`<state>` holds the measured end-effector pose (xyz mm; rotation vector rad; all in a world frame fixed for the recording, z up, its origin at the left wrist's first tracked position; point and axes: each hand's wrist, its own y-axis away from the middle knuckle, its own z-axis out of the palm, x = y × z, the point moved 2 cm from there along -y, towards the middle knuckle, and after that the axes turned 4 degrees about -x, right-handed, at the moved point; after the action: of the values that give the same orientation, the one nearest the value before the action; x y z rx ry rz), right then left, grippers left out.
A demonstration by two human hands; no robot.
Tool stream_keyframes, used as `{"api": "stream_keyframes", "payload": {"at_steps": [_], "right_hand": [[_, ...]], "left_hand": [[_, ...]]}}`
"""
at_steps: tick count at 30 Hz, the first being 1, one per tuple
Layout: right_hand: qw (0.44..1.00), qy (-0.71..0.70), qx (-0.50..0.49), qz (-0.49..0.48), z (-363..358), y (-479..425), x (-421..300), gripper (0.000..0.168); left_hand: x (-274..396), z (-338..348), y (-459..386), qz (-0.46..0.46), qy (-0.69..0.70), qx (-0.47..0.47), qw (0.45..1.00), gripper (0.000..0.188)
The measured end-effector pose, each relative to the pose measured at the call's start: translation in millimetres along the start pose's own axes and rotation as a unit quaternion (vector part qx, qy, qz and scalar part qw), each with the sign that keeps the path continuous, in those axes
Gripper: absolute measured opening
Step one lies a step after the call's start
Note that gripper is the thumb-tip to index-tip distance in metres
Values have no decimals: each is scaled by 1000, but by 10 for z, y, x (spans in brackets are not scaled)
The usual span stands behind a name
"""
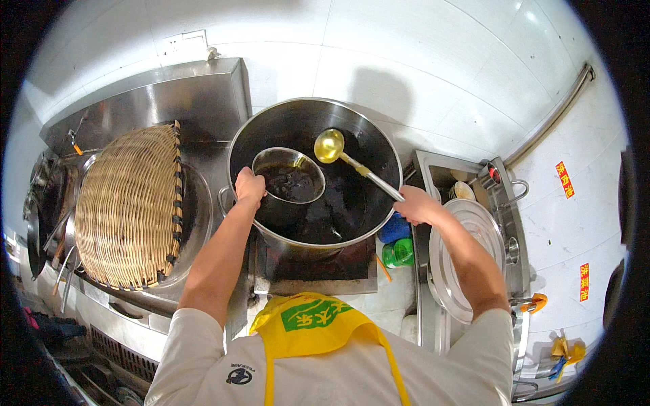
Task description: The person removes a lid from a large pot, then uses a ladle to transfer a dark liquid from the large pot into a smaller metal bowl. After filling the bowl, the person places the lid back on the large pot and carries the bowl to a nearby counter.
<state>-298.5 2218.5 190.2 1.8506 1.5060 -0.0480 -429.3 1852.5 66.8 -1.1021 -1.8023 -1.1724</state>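
My left hand [250, 185] grips the rim of a round metal bowl [321, 192] over the left side of a large steel stockpot [393, 147]. Dark liquid [289, 180] lies in the bowl. In my right hand [417, 204] is the handle of a metal ladle [376, 178]. The ladle's bowl shines yellowish above the pot's far half, to the right of the metal bowl. More dark liquid [330, 215] shows inside the pot, but its depth cannot be told.
On the left, a woven wicker basket [127, 213] lies over a stove top. To the right, a large round metal lid [464, 243] rests across a steel sink [421, 264]. A green plastic container [398, 252] and a blue item [393, 228] sit between pot and sink.
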Motion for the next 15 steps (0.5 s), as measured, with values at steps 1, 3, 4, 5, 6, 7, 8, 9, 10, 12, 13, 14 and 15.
{"api": "stream_keyframes", "payload": {"at_steps": [1, 3, 4, 5, 6, 7, 8, 9, 10, 12, 13, 14, 15], "right_hand": [[999, 38, 19, 8, 43, -142, -32, 19], [991, 135, 13, 1, 153, -402, -108, 24], [977, 211, 29, -18, 233, -571, -81, 28], [966, 252, 47, -26, 329, -745, -22, 31], [964, 260, 38, -28, 404, -871, -42, 31], [963, 268, 30, -26, 462, -944, -63, 31], [957, 289, 25, -28, 522, -1008, -83, 32], [955, 295, 36, -18, 623, -1142, -68, 22], [972, 234, -18, -4, 677, -1203, -110, 19], [994, 90, -66, 3, 802, -1392, -43, 29], [995, -50, -86, 30, 878, -1485, 25, 25], [983, -147, -97, 45, 963, -1562, 96, 24], [963, -239, -110, 55, 1019, -1587, 75, 23]], "left_hand": [[1, 3, -2, 0, 3, -1, 1000, 15], [-19, -15, -20, -1, 10, -1, 1000, 15], [16, -12, 29, 5, -1, 7, 1000, 13], [3, -1, 29, 10, 3, 8, 1000, 12], [-26, -13, 12, 15, 8, 13, 1000, 11], [-25, -6, 18, 21, 12, 14, 1000, 10], [-28, -17, 28, 22, 12, 15, 1000, 9], [-49, -26, 20, 24, 13, 19, 999, 9], [-67, -25, 3, 27, 13, 23, 999, 9], [-81, -17, -29, 32, 11, 18, 999, 10], [-16, -8, 30, 28, 8, 13, 999, 14], [51, 7, 103, 24, 4, 8, 1000, 19], [92, -18, 153, 19, 3, 8, 1000, 24]]}}
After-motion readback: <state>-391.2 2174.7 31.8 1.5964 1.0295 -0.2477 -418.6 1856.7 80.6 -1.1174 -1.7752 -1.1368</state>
